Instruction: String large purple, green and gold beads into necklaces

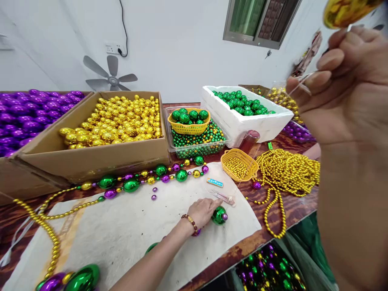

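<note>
My left hand (pixel 202 213), with a beaded bracelet at the wrist, rests low over the white cloth (pixel 121 234). Its fingers are drawn together beside a large green bead (pixel 218 215) and near a pair of tweezers (pixel 222 197); whether they grip anything is hidden. Raised at the upper right, close to the camera, my right hand (pixel 348 76) has its fingers closed on a thin white string (pixel 303 83). A big gold bead (pixel 348 12) shows just above those fingers. Part of a green and purple bead strand lies under my left forearm.
Boxes of purple beads (pixel 27 115), gold beads (pixel 121 121) and green beads (pixel 242 103) line the back. A yellow basket (pixel 239 165) of small gold beads stands beside piled gold bead chains (pixel 287 171). A finished-looking strand (pixel 131 185) crosses the cloth's far edge.
</note>
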A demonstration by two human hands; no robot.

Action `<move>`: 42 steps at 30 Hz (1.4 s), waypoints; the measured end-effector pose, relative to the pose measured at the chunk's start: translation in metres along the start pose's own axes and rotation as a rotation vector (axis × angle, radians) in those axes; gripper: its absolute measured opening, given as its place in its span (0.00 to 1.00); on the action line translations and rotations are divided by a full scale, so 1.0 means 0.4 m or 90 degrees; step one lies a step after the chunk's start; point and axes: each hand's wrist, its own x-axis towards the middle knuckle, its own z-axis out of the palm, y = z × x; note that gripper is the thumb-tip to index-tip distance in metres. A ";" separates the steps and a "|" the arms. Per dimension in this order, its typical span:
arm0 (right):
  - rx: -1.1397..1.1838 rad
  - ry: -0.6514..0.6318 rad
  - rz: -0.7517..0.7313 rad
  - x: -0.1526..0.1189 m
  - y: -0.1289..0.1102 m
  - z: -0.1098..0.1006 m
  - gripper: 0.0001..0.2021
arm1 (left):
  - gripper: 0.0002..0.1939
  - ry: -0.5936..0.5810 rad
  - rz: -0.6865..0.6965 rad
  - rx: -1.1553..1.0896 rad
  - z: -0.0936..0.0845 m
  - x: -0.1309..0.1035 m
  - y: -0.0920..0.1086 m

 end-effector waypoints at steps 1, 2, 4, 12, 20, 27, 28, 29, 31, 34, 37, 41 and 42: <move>0.018 -0.004 0.001 0.004 0.005 0.018 0.10 | 0.31 -0.002 -0.002 0.017 0.003 -0.007 0.003; 0.035 -0.005 0.003 0.006 0.012 0.035 0.11 | 0.32 -0.003 -0.006 0.031 0.007 -0.013 0.007; 0.059 -0.002 0.013 0.003 0.028 0.066 0.11 | 0.34 -0.009 -0.011 0.053 0.015 -0.022 0.014; 0.098 -0.056 0.123 -0.055 0.134 0.138 0.06 | 0.24 0.002 0.021 0.063 0.023 -0.055 0.016; 0.207 -0.129 0.249 -0.139 0.258 0.149 0.01 | 0.18 0.011 0.063 0.082 0.053 -0.081 0.028; 0.178 -0.086 0.394 -0.260 0.403 0.091 0.06 | 0.14 0.080 0.056 0.008 -0.037 -0.154 0.023; 0.160 -0.089 0.406 -0.279 0.418 0.081 0.07 | 0.14 0.105 0.043 -0.023 -0.066 -0.166 0.021; 0.144 -0.098 0.418 -0.299 0.431 0.073 0.07 | 0.15 0.139 0.029 -0.063 -0.097 -0.175 0.019; 0.121 -0.126 0.443 -0.339 0.453 0.058 0.07 | 0.16 0.235 0.012 -0.169 -0.164 -0.189 0.018; 0.105 -0.170 0.480 -0.394 0.478 0.044 0.08 | 0.14 0.383 0.025 -0.343 -0.246 -0.195 0.018; 0.094 -0.185 0.513 -0.444 0.501 0.034 0.09 | 0.15 0.453 0.042 -0.437 -0.284 -0.193 0.000; 0.078 -0.160 0.544 -0.513 0.534 0.008 0.08 | 0.17 0.506 -0.030 -0.398 -0.291 -0.211 -0.100; 0.071 -0.148 0.551 -0.530 0.542 0.000 0.08 | 0.17 0.514 -0.063 -0.366 -0.291 -0.222 -0.139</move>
